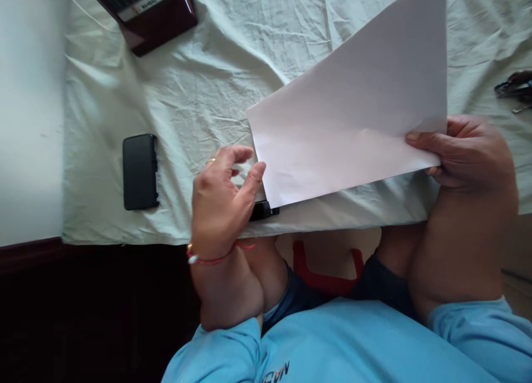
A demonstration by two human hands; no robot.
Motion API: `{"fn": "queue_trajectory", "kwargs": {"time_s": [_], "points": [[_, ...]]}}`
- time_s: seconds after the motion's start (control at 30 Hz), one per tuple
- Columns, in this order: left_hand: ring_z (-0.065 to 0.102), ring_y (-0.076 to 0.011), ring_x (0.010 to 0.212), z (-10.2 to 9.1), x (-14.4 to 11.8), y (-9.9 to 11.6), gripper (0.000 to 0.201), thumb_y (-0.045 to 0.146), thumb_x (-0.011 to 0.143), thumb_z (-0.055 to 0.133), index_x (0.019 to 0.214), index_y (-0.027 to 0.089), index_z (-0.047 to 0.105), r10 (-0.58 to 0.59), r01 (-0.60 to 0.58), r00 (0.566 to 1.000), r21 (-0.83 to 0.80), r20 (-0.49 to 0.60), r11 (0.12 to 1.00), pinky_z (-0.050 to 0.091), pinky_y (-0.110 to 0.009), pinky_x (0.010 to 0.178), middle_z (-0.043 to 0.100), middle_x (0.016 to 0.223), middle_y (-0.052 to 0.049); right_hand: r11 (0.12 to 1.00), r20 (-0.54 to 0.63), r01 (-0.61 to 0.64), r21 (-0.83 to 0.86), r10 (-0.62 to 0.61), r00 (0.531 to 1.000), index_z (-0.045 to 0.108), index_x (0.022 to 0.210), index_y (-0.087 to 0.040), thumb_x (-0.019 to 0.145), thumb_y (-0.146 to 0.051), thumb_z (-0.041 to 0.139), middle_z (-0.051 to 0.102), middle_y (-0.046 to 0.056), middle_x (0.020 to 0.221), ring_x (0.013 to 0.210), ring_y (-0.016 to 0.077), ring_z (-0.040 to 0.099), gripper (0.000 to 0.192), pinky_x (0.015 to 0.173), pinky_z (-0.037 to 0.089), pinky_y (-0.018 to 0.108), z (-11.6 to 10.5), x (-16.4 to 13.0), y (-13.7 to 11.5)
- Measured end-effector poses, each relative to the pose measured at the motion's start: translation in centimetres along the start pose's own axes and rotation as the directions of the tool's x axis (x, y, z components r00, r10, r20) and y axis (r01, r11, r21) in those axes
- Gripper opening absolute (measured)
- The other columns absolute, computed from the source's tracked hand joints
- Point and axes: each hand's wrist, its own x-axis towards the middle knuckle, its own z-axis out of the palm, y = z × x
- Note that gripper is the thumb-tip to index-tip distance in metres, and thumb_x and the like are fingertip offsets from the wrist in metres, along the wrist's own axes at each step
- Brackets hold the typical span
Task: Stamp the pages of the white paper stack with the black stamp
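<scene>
A white sheet of paper (353, 106) is lifted at a slant above the cloth-covered table (199, 83). My right hand (465, 153) pinches the sheet's near right corner, thumb on top. My left hand (220, 200) hovers at the sheet's near left corner with fingers spread and curled, the thumb tip close to the paper's edge; it holds nothing. A small black object (262, 210) lies on the table edge just beneath that hand and the paper corner.
A black phone (140, 171) lies flat on the cloth to the left. A dark maroon box (145, 11) sits at the far left. A dark metal item (515, 88) lies at the right edge. The table's near edge runs along my lap.
</scene>
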Motion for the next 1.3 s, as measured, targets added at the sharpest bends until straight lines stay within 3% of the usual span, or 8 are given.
{"fn": "queue_trajectory", "kwargs": {"time_s": [0.17,0.27,0.63,0.87,0.97,1.1,1.17,1.3], "points": [[0.071,-0.0316,0.119,-4.4,-1.6,-0.1,0.043,0.048,0.094,0.078,0.13,0.027,0.067,0.173,-0.201,0.89,0.022,0.421,0.979,0.056,-0.048,0.106,0.075,0.125,-0.006,1.0,-0.013,-0.015,-0.004,0.015,1.0,0.072,0.066,-0.016,0.071,-0.01,0.078,0.054,-0.001,0.053,0.033,0.0056,0.037,0.009,0.027,0.021,0.017,0.5,-0.5,-0.6],[0.069,-0.0336,0.119,-4.4,-2.1,-0.9,0.023,0.035,0.094,0.069,0.116,0.027,0.066,0.203,-0.274,0.864,0.093,0.46,0.957,0.054,-0.051,0.106,0.075,0.122,-0.008,1.0,-0.005,0.008,0.003,-0.008,1.0,0.073,0.067,-0.016,0.067,-0.013,0.08,0.055,0.0,0.053,0.032,0.0057,0.036,0.009,0.028,0.019,0.018,0.5,-0.6,-0.6],[0.069,-0.0446,0.119,-2.6,-1.7,-0.4,0.031,0.022,0.088,0.071,0.116,0.035,0.077,0.134,-0.155,0.984,0.195,0.117,0.968,0.054,-0.069,0.109,0.08,0.122,-0.01,0.998,-0.023,0.053,0.016,-0.053,0.998,0.074,0.072,-0.018,0.06,-0.02,0.09,0.057,-0.001,0.057,0.035,0.0058,0.038,0.02,0.026,0.02,0.018,0.1,-0.1,-0.1],[0.063,-0.0487,0.134,1.2,0.6,-0.7,0.045,0.011,0.089,0.066,0.126,0.033,0.08,0.046,-0.029,0.996,0.208,-0.079,0.978,0.047,-0.077,0.116,0.078,0.133,-0.012,0.984,-0.033,0.156,0.085,-0.154,0.987,0.07,0.068,-0.017,0.065,-0.019,0.088,0.057,-0.001,0.06,0.039,0.0058,0.041,0.018,0.029,0.025,0.018,0.1,0.4,0.6],[0.064,-0.0427,0.136,2.9,1.4,-1.2,0.054,0.0,0.084,0.058,0.121,0.031,0.082,0.076,-0.054,0.988,0.163,-0.134,0.985,0.046,-0.071,0.122,0.078,0.131,-0.009,0.986,-0.033,0.148,0.083,-0.145,0.989,0.071,0.07,-0.018,0.066,-0.022,0.091,0.058,-0.001,0.06,0.041,0.0065,0.042,0.021,0.029,0.025,0.019,0.1,0.6,0.9],[0.059,-0.0372,0.144,5.0,1.2,0.1,0.038,0.007,0.089,0.061,0.116,0.024,0.081,0.048,-0.035,0.919,0.04,-0.391,0.999,0.049,-0.058,0.125,0.067,0.144,-0.015,0.989,-0.037,0.13,0.075,-0.128,0.991,0.069,0.068,-0.019,0.066,-0.024,0.093,0.056,-0.001,0.059,0.042,0.0066,0.041,0.024,0.03,0.026,0.019,0.4,0.5,0.7],[0.064,-0.0337,0.135,6.1,0.9,1.2,0.027,0.014,0.092,0.065,0.115,0.02,0.078,0.037,-0.09,0.867,-0.083,-0.497,0.993,0.058,-0.052,0.112,0.068,0.136,-0.018,0.988,-0.05,0.136,0.074,-0.133,0.99,0.071,0.068,-0.019,0.067,-0.022,0.09,0.058,-0.001,0.06,0.042,0.0069,0.042,0.02,0.031,0.028,0.02,0.7,0.5,0.6],[0.068,-0.0185,0.091,7.9,0.5,2.9,0.01,0.02,0.096,0.066,0.101,0.021,0.075,-0.075,-0.1,0.864,-0.316,-0.497,0.943,0.057,-0.032,0.076,0.071,0.104,-0.007,0.992,-0.069,0.118,0.053,-0.114,0.991,0.076,0.073,-0.018,0.069,-0.02,0.087,0.061,0.001,0.064,0.047,0.0071,0.046,0.013,0.036,0.031,0.019,1.0,0.5,0.5]]}}
